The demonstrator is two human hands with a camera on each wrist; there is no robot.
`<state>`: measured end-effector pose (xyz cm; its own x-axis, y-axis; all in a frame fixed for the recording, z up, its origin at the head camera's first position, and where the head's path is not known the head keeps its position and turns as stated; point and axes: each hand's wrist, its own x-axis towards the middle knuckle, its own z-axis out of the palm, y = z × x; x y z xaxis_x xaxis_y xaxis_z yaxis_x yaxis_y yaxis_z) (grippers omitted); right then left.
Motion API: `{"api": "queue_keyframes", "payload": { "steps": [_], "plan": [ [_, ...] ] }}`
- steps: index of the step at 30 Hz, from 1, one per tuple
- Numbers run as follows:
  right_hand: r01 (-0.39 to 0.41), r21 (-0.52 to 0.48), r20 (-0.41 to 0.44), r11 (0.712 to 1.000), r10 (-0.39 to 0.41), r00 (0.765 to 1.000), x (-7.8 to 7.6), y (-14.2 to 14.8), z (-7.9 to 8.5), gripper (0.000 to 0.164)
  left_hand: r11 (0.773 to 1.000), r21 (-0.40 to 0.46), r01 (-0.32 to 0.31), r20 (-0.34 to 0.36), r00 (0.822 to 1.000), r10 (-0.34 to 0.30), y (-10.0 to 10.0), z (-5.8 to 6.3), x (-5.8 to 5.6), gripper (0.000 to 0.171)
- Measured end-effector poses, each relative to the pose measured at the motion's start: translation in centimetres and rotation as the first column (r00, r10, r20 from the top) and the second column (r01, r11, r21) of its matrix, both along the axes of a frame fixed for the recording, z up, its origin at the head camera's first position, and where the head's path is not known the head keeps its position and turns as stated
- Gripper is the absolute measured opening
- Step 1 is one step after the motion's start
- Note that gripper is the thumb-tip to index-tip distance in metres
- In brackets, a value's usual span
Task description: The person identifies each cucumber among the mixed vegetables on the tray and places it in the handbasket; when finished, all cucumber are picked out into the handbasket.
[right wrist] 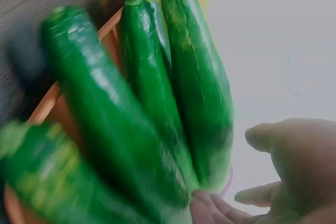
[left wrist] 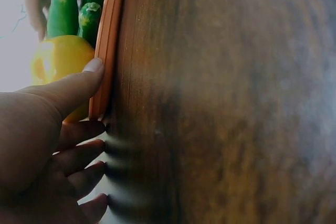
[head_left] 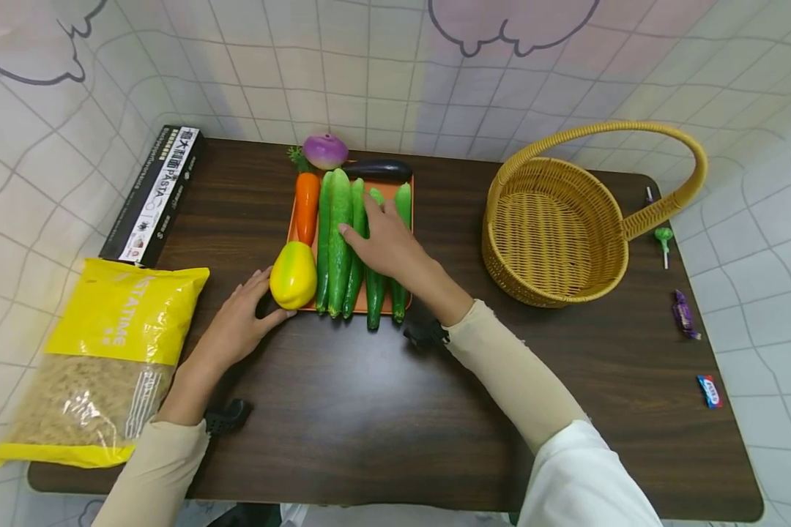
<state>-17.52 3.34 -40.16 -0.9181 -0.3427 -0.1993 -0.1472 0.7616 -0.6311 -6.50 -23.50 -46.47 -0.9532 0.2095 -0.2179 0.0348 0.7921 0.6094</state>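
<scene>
An orange tray (head_left: 414, 219) holds several long green cucumbers (head_left: 340, 256), a carrot (head_left: 307, 205), a yellow bell-shaped fruit or vegetable (head_left: 293, 275) and a dark eggplant (head_left: 379, 170). Over the cucumbers reaches my right hand (head_left: 392, 245), thumb spread; in the right wrist view its fingertips (right wrist: 202, 205) touch or nearly touch a cucumber's far end. My left hand (head_left: 237, 322) rests at the tray's near left corner, beside the yellow piece. In the left wrist view the thumb (left wrist: 79, 85) lies against the tray rim, while the other fingers extend loosely below it.
Right of the tray stands a wicker basket (head_left: 501, 267) with a tall handle. A pasta bag (head_left: 105, 351) and a black pasta box (head_left: 154, 194) lie on the left. A purple onion-like vegetable (head_left: 326, 151) sits behind the tray. Wrapped candies (head_left: 685, 315) line the right edge.
</scene>
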Motion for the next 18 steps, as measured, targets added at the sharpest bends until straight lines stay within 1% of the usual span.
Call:
{"api": "queue_keyframes", "payload": {
  "steps": [4,8,12,18],
  "plan": [
    [-0.022,0.015,0.018,1.0,0.022,1.0,-0.5,-1.8,0.3,0.083,1.0,0.003,0.001,-0.002,1.0,-0.001,0.0,0.0,0.0,0.08],
    [-0.014,0.051,0.056,0.999,0.011,0.998,-0.8,-2.9,0.4,0.088,1.0,0.006,0.004,0.0,1.0,-0.004,0.0,-0.1,-0.1,0.08],
    [-0.004,0.085,0.086,0.996,-0.003,0.996,-1.1,-3.5,0.6,0.089,1.0,0.01,0.005,-0.007,1.0,-0.005,0.0,-0.1,-0.2,0.079],
    [-0.004,0.125,0.138,0.992,-0.013,0.99,-1.2,-4.0,1.0,0.085,1.0,0.014,0.0,-0.008,1.0,0.0,-0.1,-0.1,-0.2,0.079]
  ]
}}
